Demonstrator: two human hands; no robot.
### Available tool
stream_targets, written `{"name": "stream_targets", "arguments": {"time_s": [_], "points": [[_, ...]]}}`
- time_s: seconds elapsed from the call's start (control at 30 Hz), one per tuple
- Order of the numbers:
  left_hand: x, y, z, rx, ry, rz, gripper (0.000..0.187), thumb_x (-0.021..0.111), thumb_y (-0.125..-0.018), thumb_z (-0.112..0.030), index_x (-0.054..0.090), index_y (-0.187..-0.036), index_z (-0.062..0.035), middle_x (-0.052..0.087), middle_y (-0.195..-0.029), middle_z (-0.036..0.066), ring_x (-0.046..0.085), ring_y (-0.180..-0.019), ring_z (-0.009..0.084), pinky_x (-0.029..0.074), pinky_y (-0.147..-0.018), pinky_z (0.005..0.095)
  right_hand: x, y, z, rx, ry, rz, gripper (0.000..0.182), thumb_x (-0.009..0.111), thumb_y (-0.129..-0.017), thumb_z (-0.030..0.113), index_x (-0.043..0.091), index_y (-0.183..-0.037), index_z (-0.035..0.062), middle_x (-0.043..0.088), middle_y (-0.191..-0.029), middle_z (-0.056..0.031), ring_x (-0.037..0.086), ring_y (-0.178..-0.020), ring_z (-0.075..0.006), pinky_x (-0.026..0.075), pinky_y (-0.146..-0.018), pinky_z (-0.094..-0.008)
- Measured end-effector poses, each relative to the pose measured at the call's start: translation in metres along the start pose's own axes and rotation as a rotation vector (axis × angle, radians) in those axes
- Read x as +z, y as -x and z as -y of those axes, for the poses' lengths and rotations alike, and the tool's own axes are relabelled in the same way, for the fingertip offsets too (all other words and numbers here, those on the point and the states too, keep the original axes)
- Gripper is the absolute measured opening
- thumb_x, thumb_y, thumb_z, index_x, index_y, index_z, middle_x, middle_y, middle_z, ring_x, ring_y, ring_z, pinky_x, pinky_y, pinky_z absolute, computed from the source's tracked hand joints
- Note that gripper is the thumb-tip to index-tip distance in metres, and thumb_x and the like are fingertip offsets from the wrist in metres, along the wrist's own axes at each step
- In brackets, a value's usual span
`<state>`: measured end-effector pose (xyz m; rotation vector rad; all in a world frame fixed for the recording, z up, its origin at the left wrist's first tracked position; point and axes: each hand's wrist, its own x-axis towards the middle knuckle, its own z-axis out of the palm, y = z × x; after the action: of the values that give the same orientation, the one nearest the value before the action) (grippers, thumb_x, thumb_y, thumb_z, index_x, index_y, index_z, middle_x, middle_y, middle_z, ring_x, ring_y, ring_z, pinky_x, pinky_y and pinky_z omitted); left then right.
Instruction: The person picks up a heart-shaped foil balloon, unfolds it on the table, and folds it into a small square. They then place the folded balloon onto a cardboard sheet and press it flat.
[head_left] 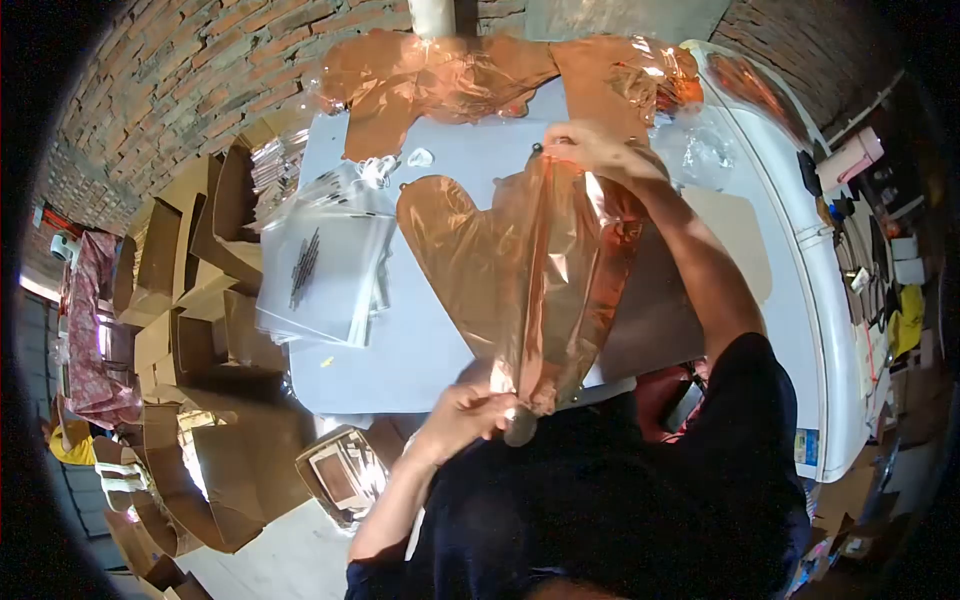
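A shiny, translucent orange-brown film piece (pixel 450 240) lies partly on the white table and stretches between my hands, folded lengthwise in the middle. My left hand (pixel 465 415) pinches its narrow lower end near the table's front edge, beside a small round tip. At the film's upper end, my right hand (pixel 580 150) is closed on its gathered edge. The right forearm crosses over the right side of the film. More orange film (pixel 460 80) lies crumpled along the table's far edge.
Clear plastic bags (pixel 325 260) are stacked on the table's left, near white string (pixel 376 170). Open cardboard boxes (pixel 230 460) crowd the left side. A clear crumpled bag (pixel 700 150) and a beige sheet (pixel 730 235) lie at right. A person in yellow (pixel 75 442) is far left.
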<state>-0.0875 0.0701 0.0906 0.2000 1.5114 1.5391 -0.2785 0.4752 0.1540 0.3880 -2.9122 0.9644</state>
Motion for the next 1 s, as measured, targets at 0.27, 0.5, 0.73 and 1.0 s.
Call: {"name": "stream_targets", "arguments": {"time_s": [0.27, 0.5, 0.73, 1.0], "points": [[0.036, -0.001, 0.047, 0.026, -0.092, -0.141, 0.031, 0.068, -0.107, -0.030, 0.072, -0.095, -0.0025, 0.066, -0.071, -0.001, 0.054, -0.056, 0.0045, 0.041, -0.051, 0.0224, 0.054, -0.020, -0.003, 0.112, 0.037, 0.101, 0.028, 0.057, -0.099, 0.033, 0.067, -0.103, 0.0076, 0.068, -0.084, -0.0136, 0.064, -0.078, -0.0309, 0.051, -0.072, -0.0426], [0.034, 0.000, 0.045, 0.042, -0.124, -0.326, 0.032, 0.072, -0.104, -0.028, 0.074, -0.085, -0.0022, 0.067, -0.063, 0.001, 0.058, -0.049, 0.0077, 0.045, -0.046, 0.0266, 0.070, -0.016, -0.042, -0.115, -0.051, 0.026, 0.031, 0.055, -0.105, 0.034, 0.061, -0.106, 0.0036, 0.061, -0.084, -0.0135, 0.058, -0.080, -0.0259, 0.049, -0.077, -0.0379], [0.048, 0.008, 0.063, 0.129, 0.032, -0.320, 0.022, 0.074, -0.102, -0.021, 0.078, -0.101, 0.0011, 0.068, -0.069, 0.001, 0.063, -0.061, 0.0064, 0.050, -0.058, 0.0255, 0.067, -0.022, -0.039, -0.097, 0.148, 0.056, 0.026, 0.058, -0.109, 0.032, 0.061, -0.108, 0.0061, 0.064, -0.086, -0.0128, 0.061, -0.078, -0.0265, 0.050, -0.076, -0.0378], [0.052, 0.004, 0.069, 0.079, 0.177, -0.348, 0.028, 0.071, -0.106, -0.026, 0.074, -0.090, -0.0028, 0.066, -0.067, -0.002, 0.048, -0.053, 0.0019, 0.038, -0.049, 0.0215, 0.068, -0.024, -0.038, -0.136, 0.245, 0.027, 0.021, 0.062, -0.102, 0.025, 0.068, -0.101, 0.0049, 0.071, -0.094, -0.0168, 0.069, -0.090, -0.0353, 0.054, -0.080, -0.0420]]}}
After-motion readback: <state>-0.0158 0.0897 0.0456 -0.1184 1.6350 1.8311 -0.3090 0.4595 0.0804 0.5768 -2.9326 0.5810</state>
